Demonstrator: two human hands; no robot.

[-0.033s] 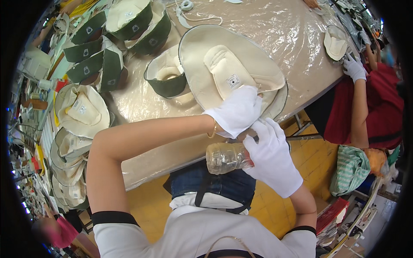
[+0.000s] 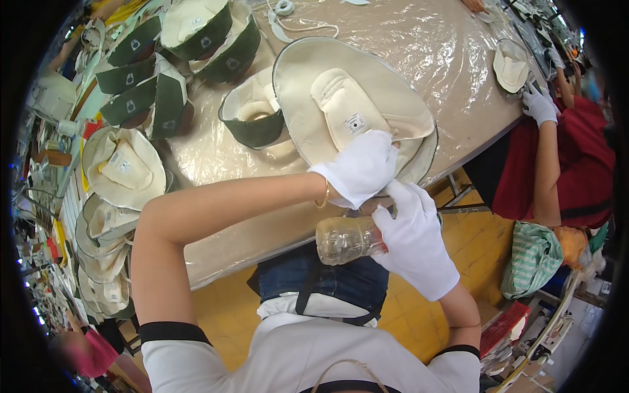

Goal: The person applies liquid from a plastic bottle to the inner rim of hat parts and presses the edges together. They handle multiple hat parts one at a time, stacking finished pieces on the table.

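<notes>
My left hand (image 2: 364,169), in a white glove, is closed on the near edge of a cream-lined sun hat (image 2: 304,85) with a wide brim and dark edging. Inside the hat's crown lies a padded cream lining (image 2: 344,105) with a small printed label. In my right hand (image 2: 419,239), also white-gloved, a clear plastic bottle (image 2: 344,240) lies on its side, its base pointing left. Something reddish shows by the bottle's neck; my fingers hide that end, close below the hat and my left hand.
Left of the hat, a smaller green hat (image 2: 257,131) rests on the plastic-covered table (image 2: 226,252). Several green hats (image 2: 131,105) crowd the far left, with a stack of cream-lined hats (image 2: 124,170) below. At right, a co-worker's gloved hand (image 2: 539,107) is beside another hat (image 2: 511,69).
My right hand and the bottle have shifted very slightly, the bottle a touch to the right. My left hand stays on the hat.
</notes>
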